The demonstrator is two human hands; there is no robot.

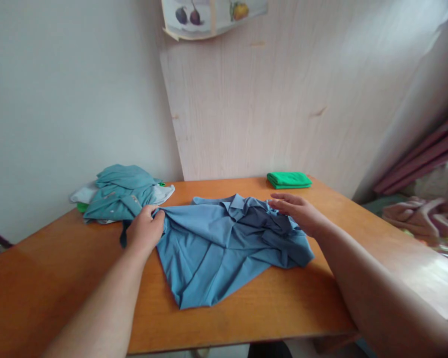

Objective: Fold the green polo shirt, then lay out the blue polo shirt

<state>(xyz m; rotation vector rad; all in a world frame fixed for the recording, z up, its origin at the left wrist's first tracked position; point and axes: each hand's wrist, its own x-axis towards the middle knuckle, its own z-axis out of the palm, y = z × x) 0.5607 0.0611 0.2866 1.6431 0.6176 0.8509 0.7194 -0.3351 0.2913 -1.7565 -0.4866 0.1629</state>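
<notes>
A crumpled blue shirt (209, 253) lies spread across the middle of the wooden table, its collar-like folds and darker inner side bunched toward the right. My left hand (147, 228) is closed on the shirt's left edge, thumb on top, with a darker bit of cloth hanging just beyond it. Over the bunched right side hovers my right hand (296, 211), fingers stretched out and apart from the thumb. Whether its fingertips touch the cloth is hard to make out.
At the back left of the table (224, 328) sits a heap of teal, white and green clothes (121, 191). A folded green cloth (289, 180) rests near the back right edge, by the wooden panel (246, 114). Pinkish fabric (414, 216) lies beyond the table's right side.
</notes>
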